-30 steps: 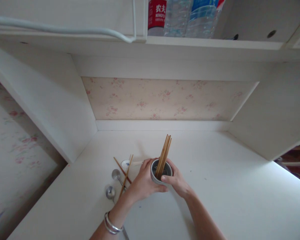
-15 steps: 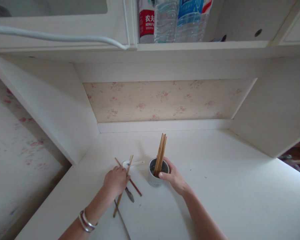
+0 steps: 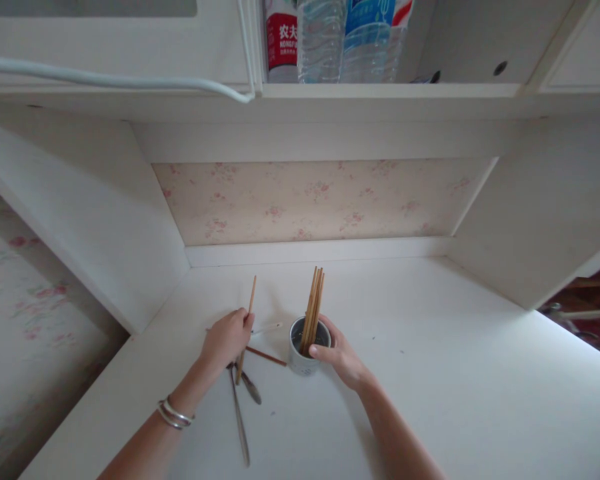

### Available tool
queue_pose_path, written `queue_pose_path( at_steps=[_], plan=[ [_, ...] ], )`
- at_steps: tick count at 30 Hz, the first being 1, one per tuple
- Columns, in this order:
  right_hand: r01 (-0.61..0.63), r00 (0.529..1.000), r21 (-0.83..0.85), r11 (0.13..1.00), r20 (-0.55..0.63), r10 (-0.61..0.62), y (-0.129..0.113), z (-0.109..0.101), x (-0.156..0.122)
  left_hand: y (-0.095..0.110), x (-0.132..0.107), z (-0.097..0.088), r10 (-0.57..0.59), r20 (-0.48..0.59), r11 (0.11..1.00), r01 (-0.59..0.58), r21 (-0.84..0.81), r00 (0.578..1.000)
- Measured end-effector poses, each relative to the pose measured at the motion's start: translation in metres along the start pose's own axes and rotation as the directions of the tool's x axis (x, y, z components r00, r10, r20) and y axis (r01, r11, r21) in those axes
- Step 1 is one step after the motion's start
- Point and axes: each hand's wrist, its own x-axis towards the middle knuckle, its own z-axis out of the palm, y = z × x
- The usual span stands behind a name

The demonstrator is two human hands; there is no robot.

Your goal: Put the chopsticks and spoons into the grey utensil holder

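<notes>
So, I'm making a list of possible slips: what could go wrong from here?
The chopstick in the left hand has its lower end close to the metal handles, so it might knock them. The chopsticks in the cup stand well above its rim and lean; the cup could tip if the right hand loosened. The reddish-brown chopstick ends right by the cup and might get bumped.
</notes>
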Motion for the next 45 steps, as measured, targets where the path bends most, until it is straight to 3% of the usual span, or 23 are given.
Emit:
queue_pose_path(
  at_steps=[4, 8, 12, 18, 21, 26, 33, 41, 45],
  plan=[
    [-0.003, 1.0, 0.011, 1.0, 0.003, 0.003, 0.001, -0.001, 0.0, 0.003, 0.012, -0.005, -0.05, -0.115, 0.997, 0.042, -0.072, 0.992],
    [-0.006, 1.0, 0.021, 1.0, 0.01, 0.006, 0.002, -0.001, 0.001, 0.008, 0.018, -0.015, -0.004, -0.265, 0.991, -0.032, -0.132, 0.964],
    [0.006, 1.0, 0.027, 1.0, 0.028, -0.007, 0.0, 0.0, 0.001, 0.022, 0.017, -0.039, 0.011, -0.399, 0.962, -0.118, -0.245, 0.917],
    [-0.004, 0.999, 0.008, 1.0, 0.037, 0.004, 0.002, -0.002, 0.002, 0.061, 0.005, -0.089, 0.008, -0.47, 0.758, -0.312, -0.573, 0.882],
    [-0.004, 0.999, 0.008, 1.0, 0.046, 0.003, 0.004, -0.003, 0.002, 0.079, 0.003, -0.096, 0.09, -0.441, 0.665, -0.384, -0.641, 0.893],
    [0.017, 0.998, 0.018, 1.0, 0.061, -0.018, 0.001, 0.0, 0.001, 0.091, 0.01, -0.07, 0.17, -0.339, 0.611, -0.369, -0.701, 0.925],
    [0.036, 0.997, -0.005, 0.999, 0.068, -0.036, 0.0, 0.001, 0.002, 0.085, 0.011, -0.024, 0.217, -0.167, 0.631, -0.268, -0.727, 0.962],
    [0.034, 0.997, -0.003, 0.999, 0.072, -0.034, -0.002, 0.002, 0.002, 0.081, -0.002, -0.006, 0.267, -0.107, 0.621, -0.256, -0.741, 0.958],
    [0.03, 0.997, 0.015, 0.999, 0.071, -0.031, -0.003, 0.003, 0.002, 0.08, -0.009, 0.004, 0.154, -0.032, 0.552, -0.113, -0.826, 0.987]
  ],
)
